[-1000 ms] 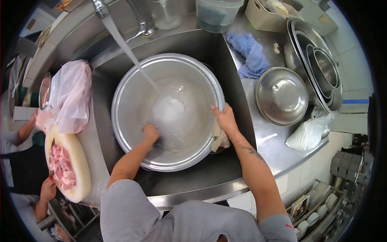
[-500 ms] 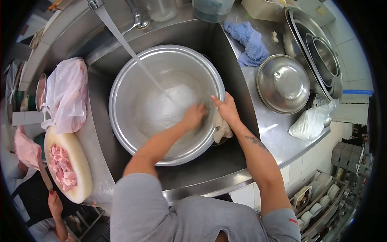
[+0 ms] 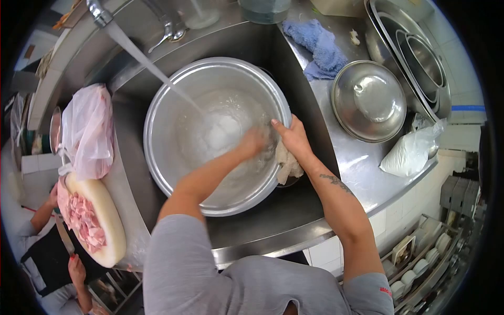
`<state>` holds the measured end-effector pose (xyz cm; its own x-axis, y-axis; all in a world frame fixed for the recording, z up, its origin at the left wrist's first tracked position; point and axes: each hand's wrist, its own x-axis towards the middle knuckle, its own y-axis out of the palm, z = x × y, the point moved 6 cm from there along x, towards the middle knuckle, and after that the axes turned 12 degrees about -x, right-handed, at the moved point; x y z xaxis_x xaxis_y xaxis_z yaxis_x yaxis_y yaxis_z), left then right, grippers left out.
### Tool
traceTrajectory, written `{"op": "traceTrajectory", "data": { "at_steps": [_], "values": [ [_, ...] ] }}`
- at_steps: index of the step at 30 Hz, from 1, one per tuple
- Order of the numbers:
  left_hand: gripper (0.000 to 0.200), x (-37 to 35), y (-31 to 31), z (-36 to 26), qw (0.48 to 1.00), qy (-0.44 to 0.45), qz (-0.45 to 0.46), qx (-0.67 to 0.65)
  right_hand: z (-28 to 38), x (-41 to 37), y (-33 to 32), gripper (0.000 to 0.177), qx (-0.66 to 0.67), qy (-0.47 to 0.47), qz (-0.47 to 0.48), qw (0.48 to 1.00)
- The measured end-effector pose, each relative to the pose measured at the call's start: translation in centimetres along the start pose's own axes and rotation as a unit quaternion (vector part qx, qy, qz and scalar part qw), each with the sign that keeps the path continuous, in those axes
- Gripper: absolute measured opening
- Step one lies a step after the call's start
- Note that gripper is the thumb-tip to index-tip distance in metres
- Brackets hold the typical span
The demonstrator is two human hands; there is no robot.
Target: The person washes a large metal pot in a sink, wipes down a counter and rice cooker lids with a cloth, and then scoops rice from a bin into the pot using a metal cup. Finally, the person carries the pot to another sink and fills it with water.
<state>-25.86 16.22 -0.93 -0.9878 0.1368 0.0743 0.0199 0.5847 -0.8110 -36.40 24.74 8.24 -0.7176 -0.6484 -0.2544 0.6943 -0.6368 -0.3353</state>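
Observation:
A large metal basin (image 3: 157,173) sits in the steel sink (image 3: 142,202), and a stream of water (image 3: 152,68) from the tap (image 3: 100,13) falls into the water at its bottom. Inside the basin, against the right wall, is my left hand (image 3: 254,144); motion blurs it, so its fingers do not read clearly. My right hand (image 3: 294,139) grips the basin's right rim, thumb over the edge. Just under that hand a beige cloth (image 3: 287,165) hangs at the rim's outer side.
Left of the sink are a bag of meat (image 3: 89,134) and a round board (image 3: 113,231) with cut meat (image 3: 84,223). A co-worker's hand (image 3: 77,269) holds a knife (image 3: 65,237) there. At right lie a blue towel (image 3: 320,50), metal bowls (image 3: 370,100) and a white bag (image 3: 407,155).
My left hand has shifted slightly within the basin while my right stays on the rim. The co-worker's large meat piece and knife have come down to the board. The view has tilted a little.

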Motion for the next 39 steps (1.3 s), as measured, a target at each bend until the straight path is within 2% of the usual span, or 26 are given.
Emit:
{"op": "traceTrajectory", "data": {
  "at_steps": [2, 3, 4, 6, 8, 10, 12, 14, 15, 16, 17, 18, 19, 20, 23, 24, 26, 28, 30, 32, 35, 36, 37, 39],
  "values": [
    [0.017, 3.8, -1.1, 5.3, 0.977, -0.150, -0.005, 0.152, -0.2, 0.1, -0.2, 0.035, -0.023, -0.018, -0.010, 1.000],
    [0.022, 4.3, -2.8, 7.7, 0.977, -0.154, -0.087, 0.120, -0.2, 0.0, -0.1, 0.035, -0.035, -0.026, -0.012, 0.999],
    [0.027, 3.0, -4.6, 10.2, 0.969, -0.158, -0.167, 0.087, -0.2, -0.1, -0.2, 0.036, -0.055, 0.002, -0.003, 0.999],
    [0.030, -0.8, -6.0, 14.2, 0.942, -0.255, -0.175, 0.134, 0.5, -0.1, -0.4, 0.036, -0.044, -0.014, -0.018, 0.999],
    [0.031, -6.1, -6.6, 16.9, 0.910, -0.283, -0.232, 0.194, 0.6, -0.3, -0.5, 0.037, -0.032, -0.015, -0.022, 0.999],
    [0.033, -10.6, -8.3, 16.1, 0.906, -0.333, -0.132, 0.224, 0.8, -0.3, -0.4, 0.037, -0.025, -0.008, -0.012, 1.000],
    [0.032, -16.9, -6.1, 17.1, 0.859, -0.478, -0.060, 0.176, 0.4, -0.2, -0.2, 0.037, -0.041, -0.016, -0.015, 0.999],
    [0.032, -20.3, -5.1, 10.8, 0.818, -0.564, -0.040, 0.107, 0.8, -0.1, -0.7, 0.037, -0.057, -0.024, -0.028, 0.998],
    [0.038, -18.9, -5.2, 4.9, 0.819, -0.539, 0.096, 0.170, 1.3, -0.3, -0.9, 0.037, -0.066, -0.026, -0.034, 0.997],
    [0.040, -20.7, 1.0, 5.8, 0.835, -0.510, 0.198, 0.062, 1.5, -0.5, -0.9, 0.037, -0.073, -0.027, -0.038, 0.996],
    [0.038, -18.7, 3.2, 2.6, 0.834, -0.509, 0.205, -0.054, 1.2, -0.6, -0.7, 0.036, -0.066, -0.019, -0.038, 0.997],
    [0.035, -14.8, 3.3, -0.9, 0.850, -0.487, 0.172, -0.106, 0.6, -0.3, -0.6, 0.036, -0.058, -0.013, -0.036, 0.998],
    [0.033, -12.6, 6.5, -1.0, 0.832, -0.508, 0.172, -0.141, 0.3, -0.1, -0.4, 0.035, -0.051, -0.008, -0.033, 0.998],
    [0.031, -9.6, 5.5, -2.7, 0.831, -0.507, 0.121, -0.196, 0.4, -0.1, -0.4, 0.035, -0.042, 0.003, -0.025, 0.999],
    [0.029, -9.1, 4.0, -3.7, 0.848, -0.499, 0.026, -0.177, -0.1, 0.1, -0.3, 0.034, -0.043, 0.005, -0.019, 0.999],
    [0.028, -10.4, 2.7, -3.9, 0.837, -0.509, 0.064, -0.189, 0.3, -0.2, -0.3, 0.035, -0.042, 0.018, -0.016, 0.999],
    [0.028, -14.4, 2.1, -1.4, 0.858, -0.479, 0.020, -0.181, -0.8, 0.0, 0.1, 0.035, -0.054, 0.012, -0.018, 0.998],
    [0.031, -17.7, 1.4, 1.8, 0.867, -0.486, 0.073, -0.079, -0.8, 0.0, -0.2, 0.036, -0.060, 0.011, -0.017, 0.998],
    [0.031, -19.4, -2.7, 3.9, 0.826, -0.564, 0.001, 0.001, 0.0, -0.3, -0.1, 0.037, -0.058, 0.012, 0.001, 0.998],
    [0.029, -21.2, -5.4, 8.1, 0.792, -0.603, -0.093, 0.033, -0.2, -0.1, -0.2, 0.037, -0.053, 0.030, 0.007, 0.998],
    [0.026, -18.9, -4.7, 9.8, 0.774, -0.561, -0.218, 0.197, -0.3, -0.3, 0.2, 0.038, -0.039, 0.011, -0.009, 0.999],
    [0.026, -16.8, -3.1, 8.3, 0.802, -0.553, -0.157, 0.161, -0.1, 0.0, -0.2, 0.038, -0.042, -0.008, -0.017, 0.999],
    [0.026, -15.5, -1.5, 5.1, 0.825, -0.544, -0.087, 0.124, -0.1, -0.4, -0.3, 0.038, -0.059, 0.013, -0.011, 0.998],
    [0.025, -13.7, 1.3, -0.4, 0.835, -0.550, 0.021, -0.012, 1.0, -0.4, -0.5, 0.038, -0.086, 0.047, -0.002, 0.995]
  ]
}}
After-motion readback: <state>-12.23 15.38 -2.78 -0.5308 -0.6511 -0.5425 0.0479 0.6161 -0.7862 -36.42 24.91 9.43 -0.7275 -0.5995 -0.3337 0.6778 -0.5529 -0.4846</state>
